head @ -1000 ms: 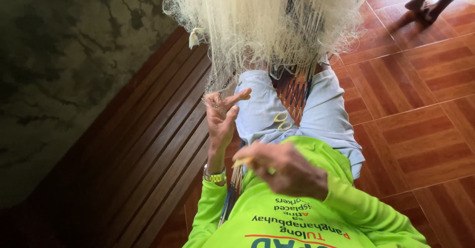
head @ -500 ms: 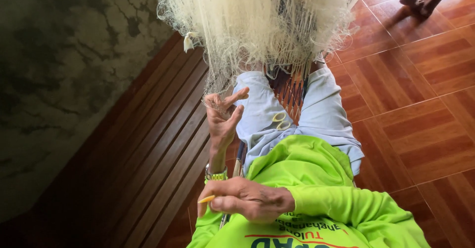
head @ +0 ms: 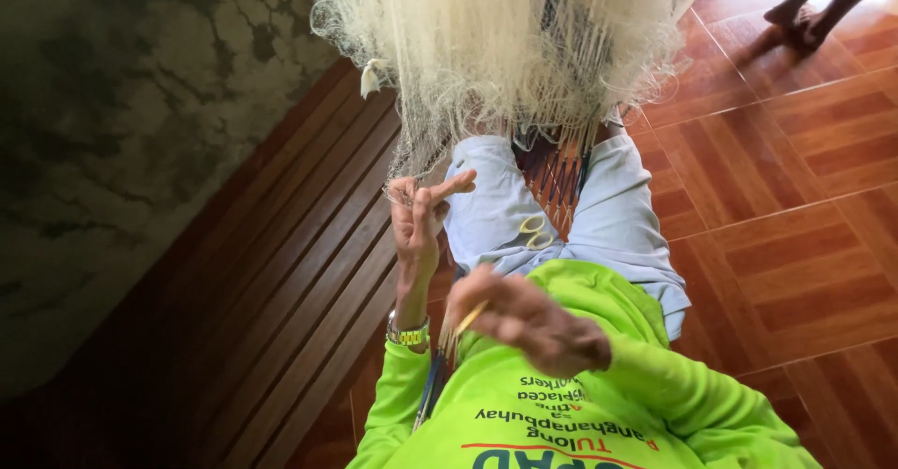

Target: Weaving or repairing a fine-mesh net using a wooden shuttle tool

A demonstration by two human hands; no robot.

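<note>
A cream fishing net (head: 496, 48) hangs in front of me and drapes down toward my lap. My left hand (head: 421, 221) is raised at the net's lower edge, fingers pinching fine strands of mesh. My right hand (head: 528, 315) is close to my chest, blurred, fingers closed on a thin yellow netting needle (head: 465, 321) with thread running to the net. Small yellow-handled scissors (head: 535, 232) lie on my lap on the pale blue shorts. I wear a bright green long-sleeved shirt and a metal wristwatch (head: 409, 335) on the left wrist.
I sit on a dark slatted wooden bench (head: 281, 291). A cracked concrete surface (head: 112, 123) lies to the left. Red-brown tiled floor (head: 795, 198) spreads to the right. Another person's bare feet (head: 804, 15) stand at the top right.
My right hand, low by the chest half a second ago, has come up and to the right with the needle. The left hand has kept its hold at the net's edge.
</note>
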